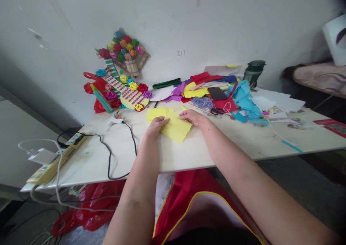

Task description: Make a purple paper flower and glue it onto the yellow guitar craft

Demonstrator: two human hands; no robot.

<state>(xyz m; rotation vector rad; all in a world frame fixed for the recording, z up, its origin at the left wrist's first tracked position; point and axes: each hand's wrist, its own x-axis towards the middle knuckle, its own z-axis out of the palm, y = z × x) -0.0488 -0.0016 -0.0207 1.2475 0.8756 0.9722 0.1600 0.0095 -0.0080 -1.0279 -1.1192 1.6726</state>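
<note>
A piece of yellow crepe paper [177, 129] is stretched between my two hands, just above the table near its front edge. My left hand [157, 125] pinches its left side between thumb and fingers. At the upper right side, the fingertips of my right hand [192, 116] are closed on the same sheet. Another yellow piece [156, 112] lies just behind my left hand; whether it joins the held sheet I cannot tell. A small yellow scrap [183, 108] rests beyond my right fingertips.
Left stand a hot glue gun [116, 119] with a black cord [110, 151] and a power strip [58, 162]. Paper-flower decorations [132, 92] lean on the wall. Behind lie scissors [217, 111], a phone [217, 93], blue crepe paper [244, 97] and a dark bottle [253, 73].
</note>
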